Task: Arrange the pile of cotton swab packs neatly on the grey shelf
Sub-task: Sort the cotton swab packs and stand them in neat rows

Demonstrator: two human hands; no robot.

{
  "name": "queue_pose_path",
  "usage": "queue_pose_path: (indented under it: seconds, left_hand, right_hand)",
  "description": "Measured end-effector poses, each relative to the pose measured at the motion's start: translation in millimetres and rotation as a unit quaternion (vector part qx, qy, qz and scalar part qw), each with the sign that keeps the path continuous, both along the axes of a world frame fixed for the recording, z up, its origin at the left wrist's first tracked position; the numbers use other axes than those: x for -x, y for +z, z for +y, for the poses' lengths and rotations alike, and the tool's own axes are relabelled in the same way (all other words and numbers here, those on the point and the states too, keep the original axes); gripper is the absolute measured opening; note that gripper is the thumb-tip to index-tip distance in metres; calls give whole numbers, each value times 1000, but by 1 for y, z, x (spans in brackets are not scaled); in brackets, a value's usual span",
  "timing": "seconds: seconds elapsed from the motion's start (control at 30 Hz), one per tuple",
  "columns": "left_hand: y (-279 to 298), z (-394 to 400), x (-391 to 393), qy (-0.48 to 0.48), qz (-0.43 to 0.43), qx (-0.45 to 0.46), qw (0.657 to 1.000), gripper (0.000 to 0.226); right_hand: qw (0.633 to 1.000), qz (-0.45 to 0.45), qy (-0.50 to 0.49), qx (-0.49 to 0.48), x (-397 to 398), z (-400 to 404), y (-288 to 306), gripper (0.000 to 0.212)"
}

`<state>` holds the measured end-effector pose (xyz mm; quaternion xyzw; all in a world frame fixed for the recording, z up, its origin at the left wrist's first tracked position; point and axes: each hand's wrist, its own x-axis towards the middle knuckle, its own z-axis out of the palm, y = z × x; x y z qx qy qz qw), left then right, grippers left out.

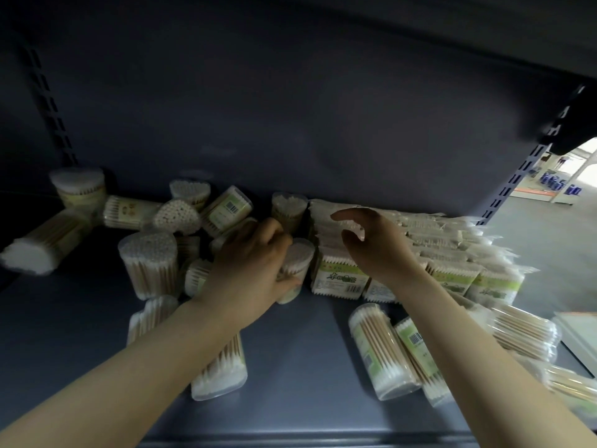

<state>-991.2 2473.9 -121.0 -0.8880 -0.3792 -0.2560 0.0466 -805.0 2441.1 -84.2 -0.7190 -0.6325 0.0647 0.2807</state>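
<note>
Cotton swab packs lie scattered over the grey shelf [290,367]. My left hand [248,263] grips an upright clear tub of swabs [295,266] in the middle, its fingers curled round the tub's left side. My right hand [374,244] hovers with relaxed, spread fingers just above a row of flat bagged packs [339,279] with green labels, holding nothing. More bagged packs [452,244] are stacked in rows to the right. Tubs stand or lie tumbled at the left [148,263], and two lie on their sides at the front right [378,347].
The shelf's back panel [290,124] rises right behind the packs, and an upper shelf [452,27] hangs overhead. Slotted uprights [48,101] frame both sides. One tub [223,373] lies under my left forearm. A white flat object [578,334] sits at the right edge.
</note>
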Motion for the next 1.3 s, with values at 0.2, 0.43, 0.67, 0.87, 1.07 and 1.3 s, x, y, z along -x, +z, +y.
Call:
queue_pose_path:
  seconds: [0.2,0.43,0.67,0.87,1.07,1.3]
  left_hand:
    - [5,5,5,-32,47,-15,998,52]
    - [11,4,-2,23,59,20,998,60]
    - [6,11,-10,26,43,-67,997,39]
    - [-1,14,-11,-8,8,-65,998,37]
    - [0,24,-11,-17,-6,-48,999,41]
    - [2,42,-10,-34,14,-62,997,40]
  right_hand:
    - [996,-67,12,53,6,9,-1,44]
    - [992,-93,18,86,10,16,-10,45]
    - [991,-107,32,77,7,17,-14,45]
    - [990,-115,39,75,6,16,-14,45]
    - [989,-112,43,82,7,15,-12,44]
    - [990,-111,50,71,7,14,-12,43]
